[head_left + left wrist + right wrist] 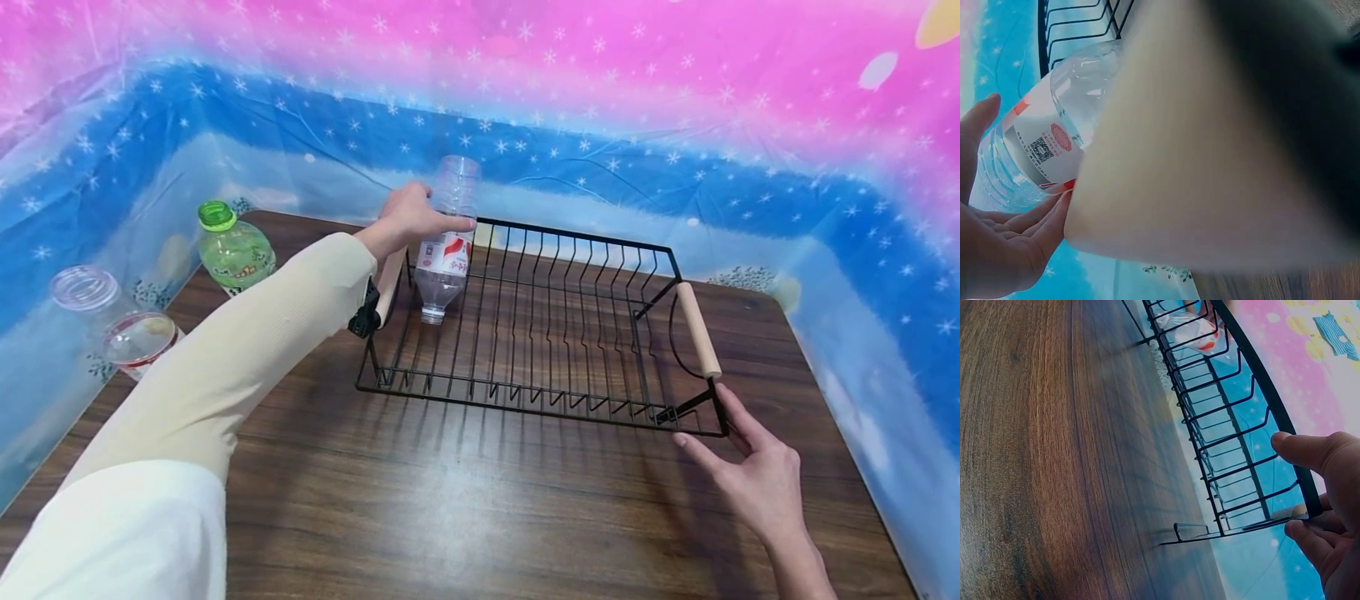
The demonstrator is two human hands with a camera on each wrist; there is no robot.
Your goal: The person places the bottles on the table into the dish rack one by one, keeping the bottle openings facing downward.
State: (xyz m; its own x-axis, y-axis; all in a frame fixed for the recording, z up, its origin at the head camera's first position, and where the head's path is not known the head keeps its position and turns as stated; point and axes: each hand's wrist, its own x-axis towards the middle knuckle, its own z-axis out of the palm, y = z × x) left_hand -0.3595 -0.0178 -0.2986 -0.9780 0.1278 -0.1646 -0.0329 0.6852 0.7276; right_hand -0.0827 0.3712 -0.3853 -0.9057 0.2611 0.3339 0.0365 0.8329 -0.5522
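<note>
A dark brown wood-grain table (465, 517) lies under both hands, walled on three sides by a blue and pink plastic sheet printed with white snowflakes (600, 100). On the table, between the two hands, sits a black wire dish rack with wooden handles (555, 333). The right hand (753, 475) is at the rack's near right corner: its thumb and fingers close round the black corner wire, which the right wrist view shows pinched between thumb and fingertips (1310, 450). One pale wooden handle (699, 329) stands just beyond that hand.

The left hand (408, 218), at the end of a cream long sleeve (225, 367), reaches to the rack's far left corner and grips a clear plastic bottle with a red and white label (448, 242). The bottle is held upside down, slightly tilted, its open neck pointing down inside the rack at the left end, just beside the other wooden handle. In the left wrist view the fingers (1035, 219) curl round the bottle's ribbed body.

Well to the left of the left arm, near the sheet, stand a green-tinted bottle with a green cap (232, 248) and a clear plastic jar with a red band (112, 317).
</note>
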